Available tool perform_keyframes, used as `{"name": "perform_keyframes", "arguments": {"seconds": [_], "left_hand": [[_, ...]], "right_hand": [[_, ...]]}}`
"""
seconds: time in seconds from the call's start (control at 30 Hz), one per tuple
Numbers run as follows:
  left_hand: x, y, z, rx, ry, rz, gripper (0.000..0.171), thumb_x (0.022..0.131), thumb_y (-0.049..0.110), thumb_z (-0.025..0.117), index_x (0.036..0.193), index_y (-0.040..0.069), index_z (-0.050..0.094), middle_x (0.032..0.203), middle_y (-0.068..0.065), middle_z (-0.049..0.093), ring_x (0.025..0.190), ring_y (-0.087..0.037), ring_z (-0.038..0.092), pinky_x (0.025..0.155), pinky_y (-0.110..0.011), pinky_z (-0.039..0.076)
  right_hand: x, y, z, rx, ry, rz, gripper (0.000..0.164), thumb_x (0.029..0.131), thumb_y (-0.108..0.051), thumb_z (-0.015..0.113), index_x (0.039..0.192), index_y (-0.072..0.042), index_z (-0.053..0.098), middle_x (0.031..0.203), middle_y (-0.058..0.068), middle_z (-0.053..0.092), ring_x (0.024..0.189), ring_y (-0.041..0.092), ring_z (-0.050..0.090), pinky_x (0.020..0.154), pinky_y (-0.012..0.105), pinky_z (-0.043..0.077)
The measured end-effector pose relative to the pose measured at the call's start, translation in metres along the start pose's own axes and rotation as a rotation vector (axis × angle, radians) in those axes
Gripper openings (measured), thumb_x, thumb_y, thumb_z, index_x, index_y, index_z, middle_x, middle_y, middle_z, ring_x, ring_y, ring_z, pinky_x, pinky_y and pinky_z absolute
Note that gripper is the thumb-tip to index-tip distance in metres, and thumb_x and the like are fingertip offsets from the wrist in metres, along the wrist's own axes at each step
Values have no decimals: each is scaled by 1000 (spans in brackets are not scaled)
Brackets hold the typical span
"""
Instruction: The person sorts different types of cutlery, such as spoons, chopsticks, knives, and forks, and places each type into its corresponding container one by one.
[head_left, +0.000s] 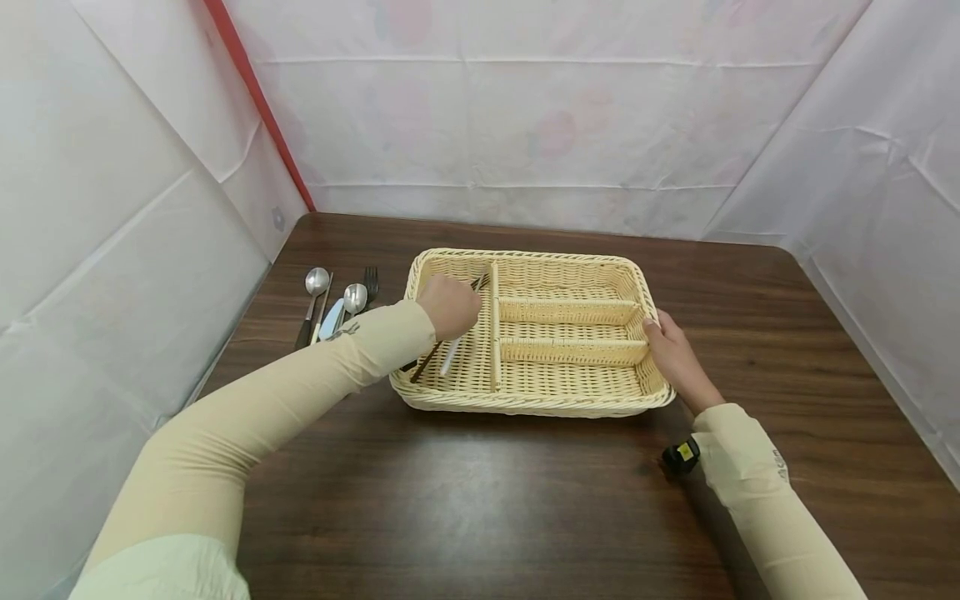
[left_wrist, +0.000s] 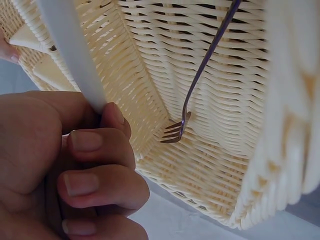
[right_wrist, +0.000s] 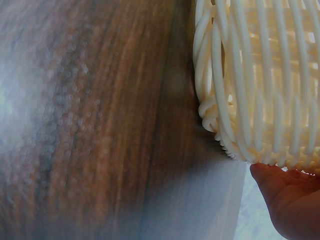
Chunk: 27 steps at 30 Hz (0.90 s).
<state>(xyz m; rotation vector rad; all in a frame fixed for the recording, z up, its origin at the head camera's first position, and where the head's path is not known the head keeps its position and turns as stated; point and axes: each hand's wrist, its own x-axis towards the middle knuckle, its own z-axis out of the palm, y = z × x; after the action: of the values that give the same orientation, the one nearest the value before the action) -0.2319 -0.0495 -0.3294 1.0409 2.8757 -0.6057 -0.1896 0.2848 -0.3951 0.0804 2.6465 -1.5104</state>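
A cream wicker basket stands on the dark table, split into one tall left compartment and several on the right. My left hand is over the left compartment, pinching a white, flat-handled utensil between thumb and forefinger. The utensil's far end is hidden by the hand. Beneath it, a dark-stemmed fork lies in that same compartment, tines toward the far end. At the opposite side, my right hand grips the basket's right rim, thumb on top; its fingers are mostly hidden behind the wicker.
Left of the basket lie a dark-handled spoon, a thin stick, a light-blue-handled piece, a second spoon and a dark fork. White sheeting hangs around the table.
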Motion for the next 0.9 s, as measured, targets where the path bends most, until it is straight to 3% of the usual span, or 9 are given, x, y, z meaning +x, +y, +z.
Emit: {"name": "perform_keyframes", "arguments": {"seconds": [0.17, 0.27, 0.5, 0.67, 0.9], "left_hand": [[-2, -2, -1, -4, 46, 12, 44, 94, 4, 47, 55, 16, 31, 51, 3, 25, 46, -10, 22, 39, -25, 21], [-1, -3, -5, -1, 40, 13, 45, 94, 3, 47, 54, 16, 31, 51, 3, 26, 45, -9, 22, 39, -24, 21], [0, -3, -14, -2, 70, 27, 34, 94, 4, 51, 61, 11, 49, 51, 3, 31, 45, -10, 26, 38, -24, 24], [2, -2, -21, 64, 81, 66, 22, 95, 8, 52, 79, 8, 66, 53, 2, 39, 45, -10, 27, 40, -25, 26], [6, 0, -25, 209, 128, 139, 14, 96, 11, 53, 89, 9, 64, 59, 2, 49, 45, -9, 28, 40, -23, 27]], "right_hand": [[1, 2, -1, 7, -2, 6, 56, 105, -32, 24, 150, -1, 16, 145, 30, 31, 129, 37, 33, 105, 53, 25], [0, 1, -1, 11, -2, 1, 56, 105, -33, 24, 150, -2, 16, 143, 30, 33, 127, 37, 35, 105, 52, 26], [-2, -1, 0, 0, 2, -5, 56, 105, -34, 24, 150, -1, 17, 144, 29, 32, 129, 37, 34, 106, 52, 24], [-1, -1, 0, -6, 2, -7, 56, 105, -33, 25, 150, -1, 16, 144, 30, 32, 130, 37, 33, 106, 52, 24], [-1, 0, 0, -9, 7, -16, 56, 105, -33, 25, 149, 0, 17, 143, 30, 32, 129, 38, 33, 106, 53, 24]]}}
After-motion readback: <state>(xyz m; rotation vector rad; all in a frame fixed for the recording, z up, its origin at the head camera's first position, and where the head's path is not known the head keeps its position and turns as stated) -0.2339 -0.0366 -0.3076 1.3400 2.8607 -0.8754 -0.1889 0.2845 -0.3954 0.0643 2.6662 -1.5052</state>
